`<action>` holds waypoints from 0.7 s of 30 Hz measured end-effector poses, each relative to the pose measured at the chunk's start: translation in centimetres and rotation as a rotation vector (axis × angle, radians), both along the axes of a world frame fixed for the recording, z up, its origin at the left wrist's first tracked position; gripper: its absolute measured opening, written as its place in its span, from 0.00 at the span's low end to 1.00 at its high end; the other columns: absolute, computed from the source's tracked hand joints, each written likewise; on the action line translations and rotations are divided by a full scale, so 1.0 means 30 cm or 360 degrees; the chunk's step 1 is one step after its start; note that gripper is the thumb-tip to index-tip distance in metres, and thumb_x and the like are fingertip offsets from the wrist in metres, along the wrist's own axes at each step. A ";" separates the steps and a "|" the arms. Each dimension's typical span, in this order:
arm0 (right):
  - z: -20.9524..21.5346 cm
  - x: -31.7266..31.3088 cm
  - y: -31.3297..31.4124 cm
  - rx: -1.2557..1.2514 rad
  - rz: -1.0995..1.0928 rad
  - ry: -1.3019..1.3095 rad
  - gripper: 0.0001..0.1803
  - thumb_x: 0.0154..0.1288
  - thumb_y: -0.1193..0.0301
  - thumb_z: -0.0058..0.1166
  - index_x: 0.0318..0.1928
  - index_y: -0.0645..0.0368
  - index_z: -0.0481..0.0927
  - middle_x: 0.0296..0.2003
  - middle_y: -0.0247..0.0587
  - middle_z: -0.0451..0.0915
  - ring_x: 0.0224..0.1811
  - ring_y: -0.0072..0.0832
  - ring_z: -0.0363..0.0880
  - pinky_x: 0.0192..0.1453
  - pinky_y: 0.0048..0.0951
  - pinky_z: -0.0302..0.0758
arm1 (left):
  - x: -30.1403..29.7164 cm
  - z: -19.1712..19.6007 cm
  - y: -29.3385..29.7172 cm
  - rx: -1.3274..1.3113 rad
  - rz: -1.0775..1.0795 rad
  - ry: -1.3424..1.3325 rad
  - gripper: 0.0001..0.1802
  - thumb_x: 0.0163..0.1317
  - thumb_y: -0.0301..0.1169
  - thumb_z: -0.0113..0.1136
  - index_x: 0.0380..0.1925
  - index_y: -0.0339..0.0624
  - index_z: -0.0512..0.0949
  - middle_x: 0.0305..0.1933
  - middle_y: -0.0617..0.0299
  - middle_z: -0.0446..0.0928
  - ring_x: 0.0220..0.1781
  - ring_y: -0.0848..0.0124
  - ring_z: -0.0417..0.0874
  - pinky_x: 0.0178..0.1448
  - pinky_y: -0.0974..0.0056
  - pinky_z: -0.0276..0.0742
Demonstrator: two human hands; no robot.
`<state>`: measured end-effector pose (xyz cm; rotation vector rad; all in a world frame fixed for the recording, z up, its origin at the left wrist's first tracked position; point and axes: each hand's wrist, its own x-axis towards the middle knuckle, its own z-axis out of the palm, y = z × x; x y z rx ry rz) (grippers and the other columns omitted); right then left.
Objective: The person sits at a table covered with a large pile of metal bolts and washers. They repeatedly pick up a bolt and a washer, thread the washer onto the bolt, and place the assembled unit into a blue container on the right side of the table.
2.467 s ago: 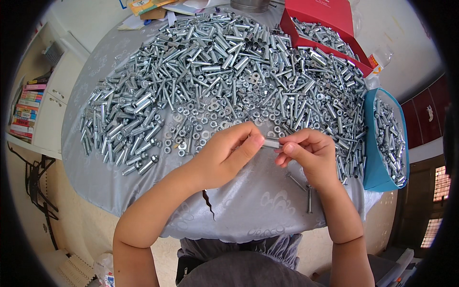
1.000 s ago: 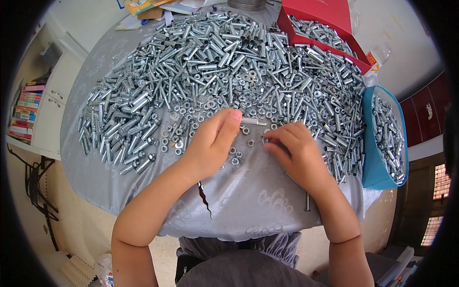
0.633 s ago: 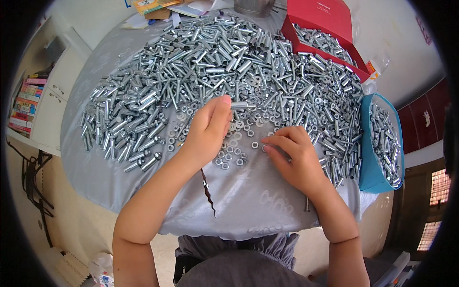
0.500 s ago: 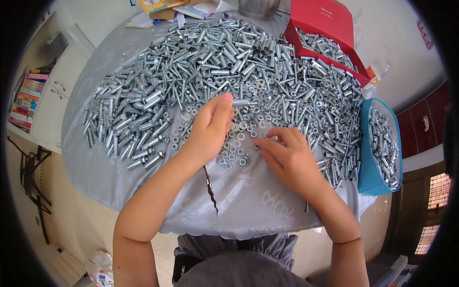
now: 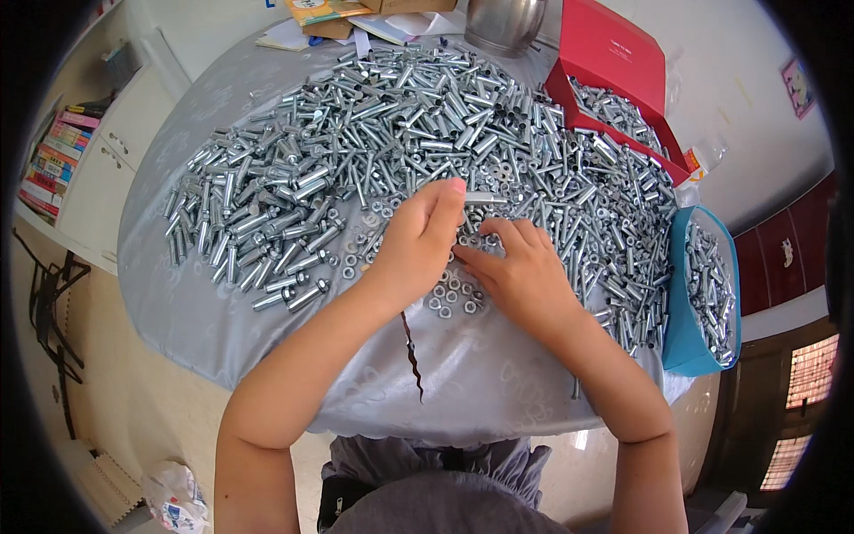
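My left hand (image 5: 414, 245) is closed around a metal anchor sleeve (image 5: 486, 198) whose end sticks out to the right past the thumb. Close beside it, my right hand (image 5: 525, 271) has its fingers curled, thumb and index fingertips near each other; whether a small part sits between them is hidden. Loose hex nuts (image 5: 454, 292) lie on the cloth just below both hands. Flat washers (image 5: 370, 219) are scattered left of my left wrist. Farther left lies a group of sleeve anchor bolts (image 5: 298, 294) with nuts fitted on.
A wide heap of metal sleeves and bolts (image 5: 400, 116) covers the grey tablecloth (image 5: 191, 311). At the right stand a red box (image 5: 614, 49) and a blue bin (image 5: 680, 303), both holding metal parts. A metal pot (image 5: 503, 25) and papers (image 5: 382, 27) are at the back.
My right hand has moved up and left from the loose nuts, closer to my left hand. The left hand still grips the sleeve. The whole view has shifted slightly.
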<state>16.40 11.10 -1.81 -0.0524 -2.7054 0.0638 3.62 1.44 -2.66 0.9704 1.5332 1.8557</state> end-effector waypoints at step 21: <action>0.037 -0.019 0.022 0.0024 0.0139 -0.0164 0.09 0.48 0.69 0.55 0.34 0.50 0.79 0.32 0.32 0.69 0.38 0.29 0.68 0.41 0.29 0.65 | -0.014 0.000 -0.004 -0.0028 0.0004 0.0032 0.20 0.67 0.43 0.39 0.22 0.40 0.66 0.18 0.69 0.60 0.22 0.80 0.59 0.26 0.71 0.58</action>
